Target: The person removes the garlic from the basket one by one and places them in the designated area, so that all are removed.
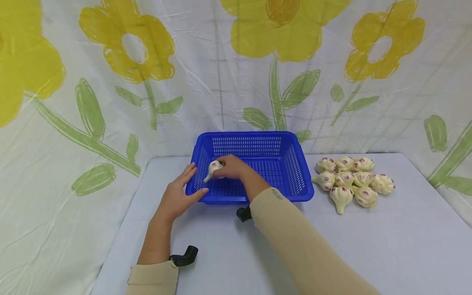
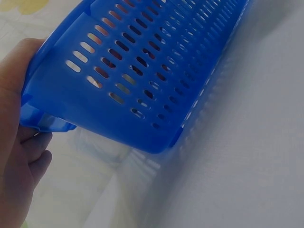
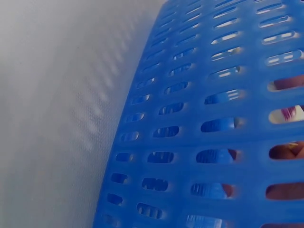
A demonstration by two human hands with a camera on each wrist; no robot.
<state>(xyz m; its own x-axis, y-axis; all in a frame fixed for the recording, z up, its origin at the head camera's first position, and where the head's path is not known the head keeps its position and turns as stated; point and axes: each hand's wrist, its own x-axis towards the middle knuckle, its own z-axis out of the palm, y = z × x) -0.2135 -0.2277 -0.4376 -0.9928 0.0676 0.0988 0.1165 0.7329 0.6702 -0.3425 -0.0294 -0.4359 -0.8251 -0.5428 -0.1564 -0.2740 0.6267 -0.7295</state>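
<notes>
A blue plastic basket (image 1: 243,134) with slotted walls stands on the white table. My left hand (image 1: 176,199) grips its near left corner; in the left wrist view the thumb lies over the rim and the fingers (image 2: 40,154) are beneath it. Reaching over the front wall, my right hand (image 1: 233,167) holds a garlic bulb (image 1: 214,167) inside the basket at the left, stem pointing down toward the near left. Bits of that hand and a purple-streaked bulb show through the slots of the basket wall (image 3: 185,137) in the right wrist view.
To the right of the basket, several purple-streaked garlic bulbs (image 1: 344,179) lie clustered on the table (image 1: 368,246). Behind the table hangs a white cloth (image 1: 199,102) printed with yellow flowers. A black wrist mount (image 1: 185,256) juts from the left wrist.
</notes>
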